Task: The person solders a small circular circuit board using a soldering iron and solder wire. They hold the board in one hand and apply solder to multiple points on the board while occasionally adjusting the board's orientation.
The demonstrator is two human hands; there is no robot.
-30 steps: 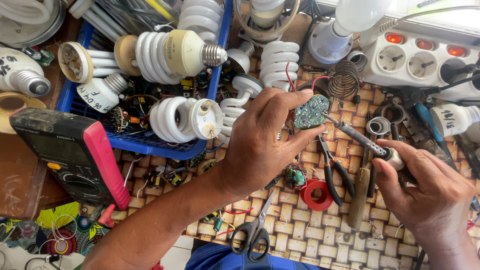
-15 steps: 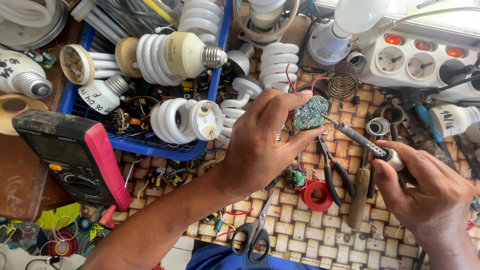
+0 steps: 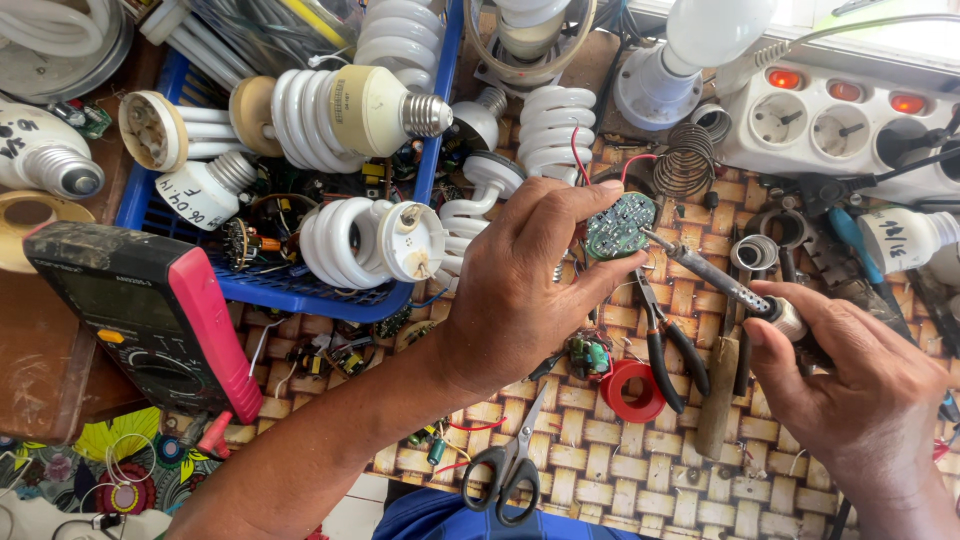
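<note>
While the left hand [image 3: 520,290] pinches a small round green circuit board [image 3: 617,226] between thumb and fingers, the right hand [image 3: 860,400] is closed around the handle of a soldering iron [image 3: 715,275]. The board is held up just above the woven table [image 3: 620,470], near the middle of the view, and the iron's tip touches its right edge. 2 thin red wires [image 3: 578,158] rise from the top of the board.

To do this step well, I think the board should be kept very still, with the fingers well away from the hot tip. The tip should rest only on the 1 spot that needs heat, not slide across other parts. A light touch looks better than a hard push, since the board is only pinched and could twist. The red wires should stay clear of the iron so they do not melt.

Just below the board lie black-handled pliers [image 3: 672,345], a red roll of tape [image 3: 634,390] and scissors [image 3: 508,465]. A blue tray [image 3: 300,292] of white spiral bulbs [image 3: 340,110] sits to the left, beside a red and black meter [image 3: 150,315]. A white power strip [image 3: 840,125] is at the top right.
</note>
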